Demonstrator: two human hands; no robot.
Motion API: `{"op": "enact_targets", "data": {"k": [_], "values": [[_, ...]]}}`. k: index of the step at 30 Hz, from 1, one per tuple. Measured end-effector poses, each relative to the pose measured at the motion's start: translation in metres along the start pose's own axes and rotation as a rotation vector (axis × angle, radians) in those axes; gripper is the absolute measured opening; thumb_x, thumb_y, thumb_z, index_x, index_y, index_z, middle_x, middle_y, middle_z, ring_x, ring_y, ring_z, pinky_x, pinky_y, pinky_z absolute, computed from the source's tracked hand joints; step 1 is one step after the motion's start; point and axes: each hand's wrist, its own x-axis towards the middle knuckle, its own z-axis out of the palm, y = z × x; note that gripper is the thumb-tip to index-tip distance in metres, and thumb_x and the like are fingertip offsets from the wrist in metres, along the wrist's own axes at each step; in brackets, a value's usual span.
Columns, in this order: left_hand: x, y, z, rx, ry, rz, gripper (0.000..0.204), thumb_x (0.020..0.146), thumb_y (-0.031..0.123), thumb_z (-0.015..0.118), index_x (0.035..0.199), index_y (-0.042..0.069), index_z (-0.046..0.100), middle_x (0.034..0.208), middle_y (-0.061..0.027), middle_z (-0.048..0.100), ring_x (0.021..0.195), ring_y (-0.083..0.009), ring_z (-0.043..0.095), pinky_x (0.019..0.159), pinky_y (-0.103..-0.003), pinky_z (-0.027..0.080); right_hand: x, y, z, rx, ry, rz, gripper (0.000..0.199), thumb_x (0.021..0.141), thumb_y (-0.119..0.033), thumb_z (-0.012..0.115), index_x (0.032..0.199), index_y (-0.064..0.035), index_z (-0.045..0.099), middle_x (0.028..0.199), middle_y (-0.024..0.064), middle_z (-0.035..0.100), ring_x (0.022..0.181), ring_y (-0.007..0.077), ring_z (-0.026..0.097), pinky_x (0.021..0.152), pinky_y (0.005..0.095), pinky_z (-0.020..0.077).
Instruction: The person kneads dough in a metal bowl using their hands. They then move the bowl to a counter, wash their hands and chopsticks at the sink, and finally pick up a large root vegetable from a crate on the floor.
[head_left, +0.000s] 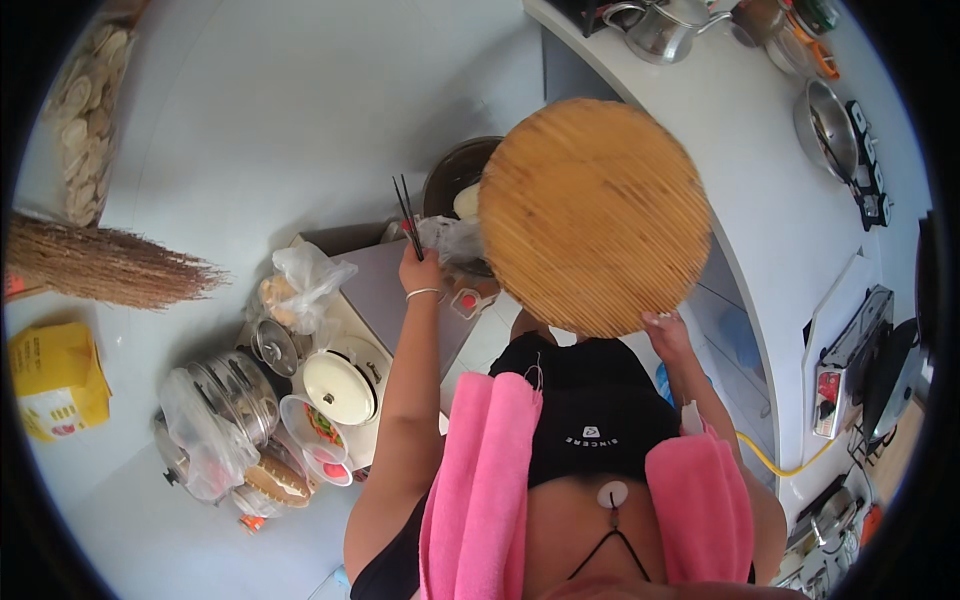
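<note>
My right hand (664, 334) grips the near right edge of a large round wooden board (597, 215). The board has a ribbed, scratched yellow-brown face and is held up in front of my body. My left hand (419, 270) is closed around a pair of dark chopsticks (407, 215), their tips pointing away from me. Behind the board's left edge, a dark round basin (445, 180) partly shows, with something pale in it. A crumpled clear plastic bag (452, 238) lies between my left hand and the board.
At the left, a low table holds a cream lidded pot (340, 388), a steel steamer (235, 397) and bagged food. A straw broom (115, 262) and a yellow package (60, 380) are farther left. The curved white counter (725, 130) at right bears a steel kettle (665, 32) and a steel bowl (826, 130).
</note>
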Motion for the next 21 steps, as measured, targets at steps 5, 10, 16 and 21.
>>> {"op": "enact_targets", "data": {"k": [5, 10, 16, 21], "values": [[-0.02, 0.009, -0.035, -0.191, 0.153, -0.106, 0.032, 0.079, 0.012, 0.067, 0.109, 0.002, 0.065, 0.084, -0.0117, 0.067, 0.076, -0.0226, 0.064, 0.074, -0.034, 0.05, 0.069, 0.031, 0.048, -0.047, -0.218, 0.154, 0.055, 0.075, 0.005, 0.063, 0.128, -0.0023, 0.049, 0.119, 0.0107, 0.06, 0.11, 0.0249, 0.059, 0.093, 0.0379, 0.0486], [-0.036, 0.003, -0.055, -0.116, 0.214, -0.064, 0.023, 0.081, 0.011, 0.066, 0.102, 0.002, 0.066, 0.084, -0.0104, 0.068, 0.076, -0.0213, 0.064, 0.072, -0.034, 0.05, 0.138, 0.077, 0.072, -0.047, -0.248, 0.363, 0.049, 0.079, 0.007, 0.06, 0.126, -0.002, 0.05, 0.116, 0.0104, 0.061, 0.108, 0.0242, 0.06, 0.09, 0.0374, 0.0502], [-0.045, -0.014, -0.046, -0.09, 0.109, -0.085, 0.013, 0.081, 0.01, 0.066, 0.091, 0.002, 0.066, 0.081, -0.0085, 0.067, 0.073, -0.0183, 0.063, 0.07, -0.032, 0.05, 0.182, 0.11, 0.079, -0.259, -0.062, 0.396, 0.048, 0.079, 0.001, 0.066, 0.124, -0.001, 0.049, 0.117, 0.0121, 0.059, 0.1, 0.0253, 0.061, 0.091, 0.0396, 0.0497], [-0.039, -0.027, -0.023, -0.262, -0.032, 0.024, 0.009, 0.084, 0.009, 0.065, 0.089, 0.002, 0.066, 0.076, -0.0039, 0.065, 0.062, -0.01, 0.056, 0.057, -0.026, 0.046, 0.159, 0.108, 0.113, -0.637, 0.007, 0.406, 0.044, 0.081, -0.007, 0.064, 0.123, -0.0045, 0.049, 0.106, 0.0077, 0.062, 0.087, 0.0203, 0.063, 0.075, 0.0349, 0.0529]]}}
